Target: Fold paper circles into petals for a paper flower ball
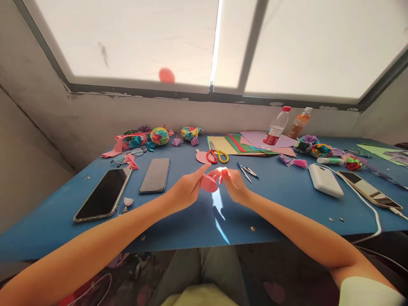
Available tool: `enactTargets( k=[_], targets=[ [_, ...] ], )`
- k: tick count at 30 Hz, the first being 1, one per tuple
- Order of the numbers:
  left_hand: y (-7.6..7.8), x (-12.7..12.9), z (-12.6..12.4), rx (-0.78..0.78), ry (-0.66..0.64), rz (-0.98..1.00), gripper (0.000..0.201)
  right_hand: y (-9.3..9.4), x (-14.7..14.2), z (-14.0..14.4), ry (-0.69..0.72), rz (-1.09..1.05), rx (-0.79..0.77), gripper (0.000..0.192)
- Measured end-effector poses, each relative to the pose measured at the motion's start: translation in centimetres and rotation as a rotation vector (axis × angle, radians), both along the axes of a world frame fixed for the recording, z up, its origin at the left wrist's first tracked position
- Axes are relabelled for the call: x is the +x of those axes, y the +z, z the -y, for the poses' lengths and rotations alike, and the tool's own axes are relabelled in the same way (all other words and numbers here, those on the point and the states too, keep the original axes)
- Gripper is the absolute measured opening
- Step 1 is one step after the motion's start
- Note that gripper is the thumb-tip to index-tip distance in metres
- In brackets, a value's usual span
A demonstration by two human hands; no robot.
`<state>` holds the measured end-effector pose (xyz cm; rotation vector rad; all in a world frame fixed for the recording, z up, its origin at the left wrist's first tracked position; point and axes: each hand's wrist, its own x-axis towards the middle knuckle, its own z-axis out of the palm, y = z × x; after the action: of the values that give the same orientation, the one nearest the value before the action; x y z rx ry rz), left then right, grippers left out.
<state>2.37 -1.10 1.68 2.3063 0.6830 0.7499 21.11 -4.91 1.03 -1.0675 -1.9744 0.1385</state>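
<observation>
Two bare hands pinch a small folded pink paper piece (209, 182) above the blue tabletop (274, 204).

Head view: the left hand (185, 190) and right hand (232, 182) meet at mid-table, fingertips closed on the paper; its folds are too small to read and partly covered by fingers. Just beyond lie red-and-yellow-handled scissors (216, 156); far left, two dark smartphones (130, 185). Both forearms are cut off at the near edge.

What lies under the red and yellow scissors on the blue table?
A pink paper piece lies partly under the scissors, beside the stack of coloured sheets on the blue table. The handles cover its right part, so its full shape is hidden.
</observation>
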Motion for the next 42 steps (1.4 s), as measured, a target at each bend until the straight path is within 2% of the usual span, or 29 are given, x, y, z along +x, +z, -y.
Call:
enactTargets(
  k=[4, 9, 13, 20, 23, 42],
  targets=[
    [0.2, -0.1, 0.2, 0.047, -0.021, -0.013, 0.047, 0.4, -0.5, 0.0, 0.003, -0.041, -0.118, 0.04],
    [0.7, -0.1, 0.5, -0.027, 0.033, 0.016, 0.032, 0.6, -0.9, 0.2, -0.032, -0.055, -0.112, 0.024],
    [1.1, 0.1, 0.7, -0.107, 0.087, 0.049, 0.021, 0.1, -0.8, 0.0, -0.068, -0.053, -0.062, 0.022],
    [1.7, 0.1, 1.0, -0.162, 0.097, 0.076, 0.022, -0.4, -0.6, -0.3, -0.076, -0.028, 0.027, 0.022],
    [1.6, 0.1, 1.1, -0.168, 0.079, 0.092, 0.029, -0.4, -0.6, -0.1, -0.08, -0.003, 0.051, 0.022],
    [1.1, 0.1, 0.7, -0.013, 0.067, 0.056, 0.026, -1.0, -0.3, -0.2, -0.053, 0.124, 0.168, 0.016]
  ],
)
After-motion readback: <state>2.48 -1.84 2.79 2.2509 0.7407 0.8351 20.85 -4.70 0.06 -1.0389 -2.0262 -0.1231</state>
